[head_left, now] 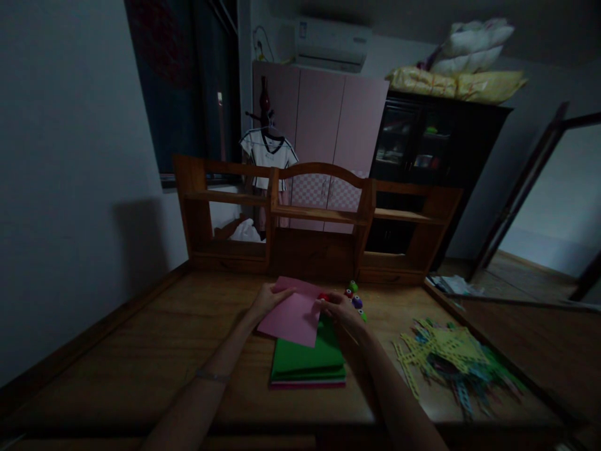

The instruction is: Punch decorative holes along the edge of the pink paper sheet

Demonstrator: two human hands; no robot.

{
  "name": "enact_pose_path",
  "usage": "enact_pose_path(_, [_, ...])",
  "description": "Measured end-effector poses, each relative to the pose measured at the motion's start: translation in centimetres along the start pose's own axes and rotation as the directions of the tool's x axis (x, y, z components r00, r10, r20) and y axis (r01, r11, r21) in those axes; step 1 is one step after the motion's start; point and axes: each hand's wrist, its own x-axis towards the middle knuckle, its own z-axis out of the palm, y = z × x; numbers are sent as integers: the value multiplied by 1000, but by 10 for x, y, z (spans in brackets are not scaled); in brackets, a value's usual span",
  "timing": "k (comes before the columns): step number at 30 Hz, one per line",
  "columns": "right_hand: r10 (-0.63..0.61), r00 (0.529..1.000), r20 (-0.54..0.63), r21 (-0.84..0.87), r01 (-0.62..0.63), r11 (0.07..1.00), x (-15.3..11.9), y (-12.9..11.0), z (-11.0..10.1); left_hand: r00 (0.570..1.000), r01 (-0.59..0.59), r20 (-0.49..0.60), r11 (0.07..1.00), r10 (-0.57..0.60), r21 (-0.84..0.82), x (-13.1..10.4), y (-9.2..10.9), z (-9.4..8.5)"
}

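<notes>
A sheet of pink paper (292, 316) is held up at a tilt above the desk. My left hand (268, 304) grips it at its left edge, the thumb lying on top. At the sheet's right edge, my right hand (339, 308) is closed around a small red paper punch (323, 297), which touches or overlaps the paper; exactly how is hidden by the fingers. Under the pink sheet lies a stack of green paper (307, 360) with white and pink sheets at the bottom. Just beyond my right hand sit several small punches (357, 302) in green, red and purple.
Punched paper scraps (451, 354), yellow, green and blue, are heaped on the right of the wooden desk (188, 344). A wooden shelf unit (319, 216) stands along the back edge. A wall (84, 219) borders the left side.
</notes>
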Motion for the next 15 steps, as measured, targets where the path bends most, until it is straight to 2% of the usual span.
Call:
enact_pose_path(2, [9, 1000, 1, 13, -9, 1000, 0, 1, -1, 1000, 10, 18, 1000, -10, 2, -1, 2, 0])
enact_pose_path(6, [26, 1000, 11, 19, -27, 999, 2, 3, -2, 1000, 10, -16, 1000, -10, -2, -1, 2, 0])
enact_pose_path(15, [15, 999, -28, -43, -16, 999, 5, 9, -5, 1000, 10, 7, 1000, -10, 23, 0, -2, -2])
